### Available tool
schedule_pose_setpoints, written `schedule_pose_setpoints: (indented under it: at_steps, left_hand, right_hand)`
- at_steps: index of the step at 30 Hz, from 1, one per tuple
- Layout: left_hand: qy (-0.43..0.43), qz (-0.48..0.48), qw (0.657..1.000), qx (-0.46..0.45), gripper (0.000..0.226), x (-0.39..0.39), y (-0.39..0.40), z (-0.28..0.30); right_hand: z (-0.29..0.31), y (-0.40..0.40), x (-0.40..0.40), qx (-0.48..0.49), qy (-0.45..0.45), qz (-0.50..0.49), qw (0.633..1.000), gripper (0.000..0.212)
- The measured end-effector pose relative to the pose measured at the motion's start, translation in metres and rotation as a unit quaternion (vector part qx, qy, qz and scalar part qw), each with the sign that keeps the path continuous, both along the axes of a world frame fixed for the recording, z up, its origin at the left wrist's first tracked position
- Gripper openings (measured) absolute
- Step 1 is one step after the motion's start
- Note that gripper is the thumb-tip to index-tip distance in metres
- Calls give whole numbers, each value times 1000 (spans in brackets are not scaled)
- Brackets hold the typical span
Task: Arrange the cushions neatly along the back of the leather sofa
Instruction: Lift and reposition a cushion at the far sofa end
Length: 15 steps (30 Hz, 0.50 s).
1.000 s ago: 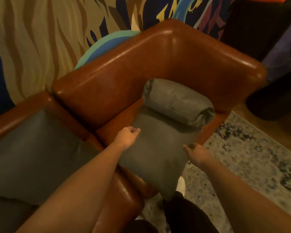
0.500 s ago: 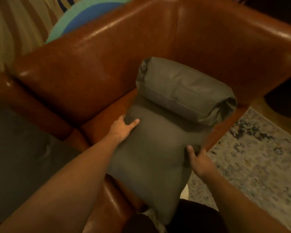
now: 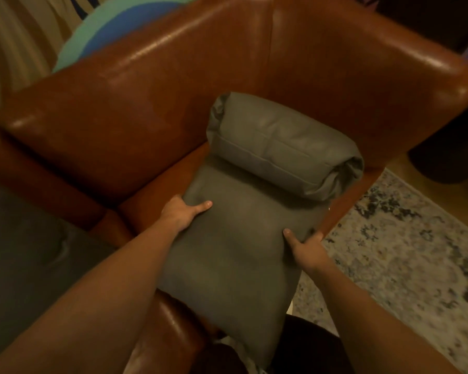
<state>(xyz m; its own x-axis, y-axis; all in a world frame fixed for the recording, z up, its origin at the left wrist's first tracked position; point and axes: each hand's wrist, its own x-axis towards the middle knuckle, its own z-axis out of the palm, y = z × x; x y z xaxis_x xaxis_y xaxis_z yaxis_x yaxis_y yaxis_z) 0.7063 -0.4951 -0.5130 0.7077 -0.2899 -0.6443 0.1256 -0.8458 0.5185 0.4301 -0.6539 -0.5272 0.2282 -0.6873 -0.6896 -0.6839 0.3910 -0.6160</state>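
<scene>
A flat grey cushion (image 3: 235, 255) lies across the seat of the brown leather sofa (image 3: 152, 103), its near end hanging over the front edge. My left hand (image 3: 183, 211) grips its left edge with the thumb on top. On the cushion's right edge, my right hand (image 3: 305, 245) holds it the same way. A second grey cushion (image 3: 278, 147), rolled or bunched up, sits on the far end of the flat one against the sofa's corner. Another grey cushion (image 3: 30, 260) rests on the neighbouring seat at the left.
The sofa's padded back and right arm (image 3: 389, 68) wrap around the seat. A patterned rug (image 3: 405, 252) covers the floor at the right. A blue and teal shape (image 3: 111, 31) shows behind the sofa back. Dark objects stand at the far right.
My view has moved closer to the sofa. Both hands went from hovering beside the flat cushion to gripping its two side edges.
</scene>
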Motion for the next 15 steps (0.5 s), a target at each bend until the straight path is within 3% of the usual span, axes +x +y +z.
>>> schedule_pose_setpoints:
  at_steps: [10, 15]
  left_hand:
    - [32, 17, 995, 90, 97, -9, 71, 67]
    - [26, 3, 991, 132, 92, -9, 102, 106]
  right_hand:
    - [58, 48, -4, 67, 23, 98, 993, 94]
    - [80, 76, 3, 96, 65, 137, 984, 83]
